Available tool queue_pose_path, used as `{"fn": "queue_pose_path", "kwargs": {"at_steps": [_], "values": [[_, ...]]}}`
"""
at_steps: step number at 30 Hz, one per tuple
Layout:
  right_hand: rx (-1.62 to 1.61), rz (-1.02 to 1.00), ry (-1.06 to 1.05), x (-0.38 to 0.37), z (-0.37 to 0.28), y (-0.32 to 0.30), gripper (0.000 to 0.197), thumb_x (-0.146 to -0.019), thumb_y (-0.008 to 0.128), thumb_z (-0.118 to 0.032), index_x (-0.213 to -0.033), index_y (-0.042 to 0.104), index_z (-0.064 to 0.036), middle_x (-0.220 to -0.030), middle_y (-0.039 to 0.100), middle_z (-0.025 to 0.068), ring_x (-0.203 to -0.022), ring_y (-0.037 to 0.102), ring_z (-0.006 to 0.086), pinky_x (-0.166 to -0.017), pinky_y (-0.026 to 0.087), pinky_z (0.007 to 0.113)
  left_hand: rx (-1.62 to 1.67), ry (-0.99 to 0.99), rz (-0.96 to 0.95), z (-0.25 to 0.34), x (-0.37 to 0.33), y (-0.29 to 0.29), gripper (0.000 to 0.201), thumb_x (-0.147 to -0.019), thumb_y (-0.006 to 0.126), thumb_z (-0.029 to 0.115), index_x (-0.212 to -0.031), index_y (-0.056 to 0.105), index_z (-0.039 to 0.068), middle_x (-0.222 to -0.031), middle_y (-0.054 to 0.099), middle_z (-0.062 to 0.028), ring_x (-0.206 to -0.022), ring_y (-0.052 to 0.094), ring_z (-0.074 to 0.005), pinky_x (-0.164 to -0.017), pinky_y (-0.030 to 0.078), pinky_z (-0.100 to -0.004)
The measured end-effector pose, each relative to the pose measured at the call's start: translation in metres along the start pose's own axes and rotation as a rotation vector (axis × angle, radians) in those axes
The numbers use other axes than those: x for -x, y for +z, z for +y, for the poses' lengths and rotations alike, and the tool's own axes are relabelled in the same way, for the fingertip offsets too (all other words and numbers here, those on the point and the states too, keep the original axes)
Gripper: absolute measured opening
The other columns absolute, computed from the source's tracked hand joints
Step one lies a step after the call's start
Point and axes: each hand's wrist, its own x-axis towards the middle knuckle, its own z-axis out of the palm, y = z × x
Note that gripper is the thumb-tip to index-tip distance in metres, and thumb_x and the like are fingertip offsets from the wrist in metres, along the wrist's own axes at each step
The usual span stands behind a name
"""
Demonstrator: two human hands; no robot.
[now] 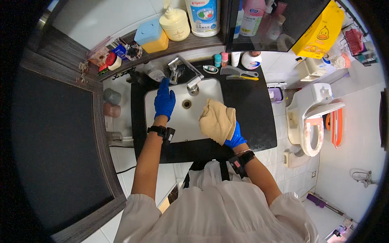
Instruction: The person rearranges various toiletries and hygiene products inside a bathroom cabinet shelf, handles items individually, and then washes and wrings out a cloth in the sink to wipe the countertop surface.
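My left hand, in a blue rubber glove, is over the left part of the white sink. Its fingers stretch away from me with the thumb apart, and nothing shows in it. The fingertips come close to a clear bottle behind the sink's left rim; whether they touch it I cannot tell. Beside that bottle stands the chrome faucet, its spout over the basin. A folded tan cloth is bunched in my right hand, also blue-gloved, above the sink's right edge. The cloth hides most of those fingers.
On the black counter, a grey comb, small bottles and a white round bottle sit at the back right. A shelf above holds a blue-and-yellow box and a cream pump bottle. A toilet stands farther right.
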Motion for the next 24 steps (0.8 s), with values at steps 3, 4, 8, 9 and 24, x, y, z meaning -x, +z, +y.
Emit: {"fn": "queue_pose_path", "kwargs": {"at_steps": [3, 4, 8, 9, 24], "values": [[0.09, 0.022, -0.09, 0.003, -0.006, -0.002, 0.055, -0.097, 0.033, -0.047, -0.137, 0.036, -0.0095, -0.137, 0.043, 0.0112, -0.125, 0.041, 0.0284, -0.107, 0.031, 0.043, 0.034, 0.025, -0.016, 0.003, -0.022, 0.011, 0.055, -0.083, 0.052, 0.013, -0.137, 0.038, 0.015, -0.133, 0.047, -0.0138, -0.111, 0.052, -0.0343, -0.088, 0.046, -0.0425], [0.156, 0.014, -0.119, 0.003, -0.003, -0.003, 0.054, -0.097, 0.033, -0.045, -0.137, 0.036, -0.0089, -0.137, 0.043, 0.0112, -0.125, 0.041, 0.028, -0.108, 0.03, 0.042, -0.013, 0.013, -0.041, -0.004, -0.026, 0.013, 0.054, -0.083, 0.052, 0.012, -0.135, 0.04, 0.015, -0.128, 0.051, -0.0149, -0.109, 0.053, -0.0354, -0.087, 0.047, -0.0431], [0.094, -0.031, -0.034, -0.01, 0.003, 0.015, 0.053, -0.098, 0.032, -0.043, -0.137, 0.036, -0.0076, -0.139, 0.041, 0.011, -0.127, 0.039, 0.0268, -0.11, 0.027, 0.041, -0.029, 0.142, 0.051, -0.023, -0.039, 0.008, 0.038, -0.08, 0.052, 0.009, -0.117, 0.053, 0.007, -0.113, 0.058, -0.0167, -0.101, 0.055, -0.0357, -0.085, 0.046, -0.0439], [0.807, -0.022, -0.183, -0.016, 0.006, 0.014, 0.053, -0.098, 0.032, -0.043, -0.137, 0.035, -0.0073, -0.139, 0.041, 0.0105, -0.127, 0.038, 0.0263, -0.11, 0.026, 0.04, -0.055, 0.187, 0.104, -0.029, -0.041, 0.012, 0.035, -0.079, 0.052, 0.009, -0.114, 0.054, 0.007, -0.112, 0.058, -0.015, -0.099, 0.056, -0.0348, -0.084, 0.047, -0.0434], [0.761, 0.069, -0.09, -0.118, 0.001, -0.047, 0.061, -0.093, 0.033, -0.057, -0.134, 0.041, -0.0127, -0.133, 0.047, 0.0113, -0.12, 0.046, 0.0318, -0.103, 0.035, 0.05, 0.117, 0.064, 0.172, -0.007, 0.003, 0.016, 0.04, -0.085, 0.053, 0.016, -0.125, 0.049, 0.007, -0.128, 0.05, -0.0155, -0.113, 0.051, -0.0317, -0.091, 0.043, -0.0404]]}}
